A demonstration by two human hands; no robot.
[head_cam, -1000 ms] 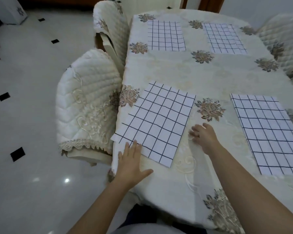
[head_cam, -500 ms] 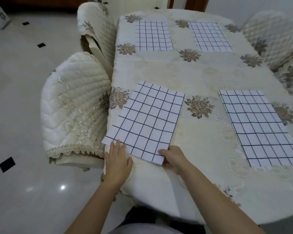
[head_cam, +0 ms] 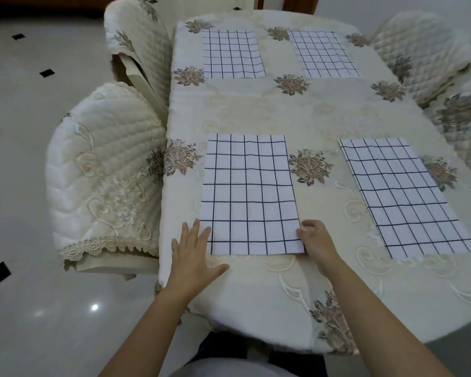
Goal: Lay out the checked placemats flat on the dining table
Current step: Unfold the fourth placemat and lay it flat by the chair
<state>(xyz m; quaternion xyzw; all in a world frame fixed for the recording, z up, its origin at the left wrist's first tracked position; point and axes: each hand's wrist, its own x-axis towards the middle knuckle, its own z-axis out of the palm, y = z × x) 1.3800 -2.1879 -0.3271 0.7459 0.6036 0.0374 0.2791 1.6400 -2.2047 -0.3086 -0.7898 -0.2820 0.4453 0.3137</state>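
Observation:
Several white placemats with a dark check lie flat on the dining table (head_cam: 256, 115), which has a cream floral cloth. The near left placemat (head_cam: 249, 194) lies straight in front of me. My left hand (head_cam: 193, 254) rests flat with straight fingers at its near left corner. My right hand (head_cam: 314, 242) pinches its near right edge with curled fingers. The near right placemat (head_cam: 403, 194) lies slightly askew. Two more placemats sit at the far end, the far left placemat (head_cam: 233, 54) and the far right placemat (head_cam: 324, 54).
Two quilted cream chairs stand along the left side, the near chair (head_cam: 104, 180) and the far chair (head_cam: 139, 47). More quilted chairs (head_cam: 424, 53) line the right side. The table's rounded near edge (head_cam: 256, 341) is just in front of my body. White tiled floor lies to the left.
The near left placemat has turned from slanted to square with the table. My right hand slid from its right side to the near right corner; my left hand stayed at the near left corner.

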